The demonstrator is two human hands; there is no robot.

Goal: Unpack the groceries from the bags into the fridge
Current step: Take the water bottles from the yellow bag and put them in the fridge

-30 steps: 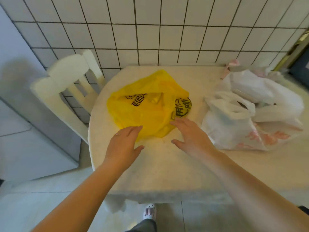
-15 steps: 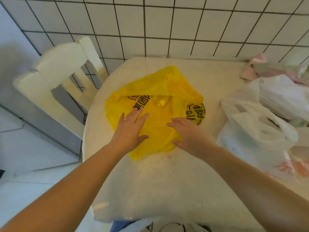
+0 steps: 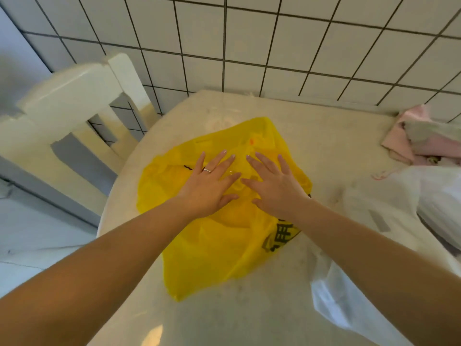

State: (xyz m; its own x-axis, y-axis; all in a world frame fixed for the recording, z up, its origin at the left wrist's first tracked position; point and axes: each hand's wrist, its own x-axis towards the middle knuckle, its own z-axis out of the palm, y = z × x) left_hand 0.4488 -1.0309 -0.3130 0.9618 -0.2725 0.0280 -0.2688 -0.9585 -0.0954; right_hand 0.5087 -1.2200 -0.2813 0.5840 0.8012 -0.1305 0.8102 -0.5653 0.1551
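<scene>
A yellow plastic bag (image 3: pixel 219 245) with black print lies flattened on the round beige table (image 3: pixel 311 136). My left hand (image 3: pixel 209 186), with a ring on one finger, presses flat on the bag's middle with straight, spread fingers. Right beside it my right hand (image 3: pixel 274 186) also presses flat on the bag, fingers straight. White plastic bags (image 3: pixel 409 208) lie crumpled at the table's right side. No fridge is in view.
A cream wooden chair (image 3: pixel 74 106) stands at the table's left. A white tiled wall (image 3: pixel 274 41) runs behind the table. Pink and pale folded cloth (image 3: pixel 419 138) lies at the far right of the table.
Both hands slid forward from the bag's near edge onto its middle and now press it flat. The view moved closer to the table.
</scene>
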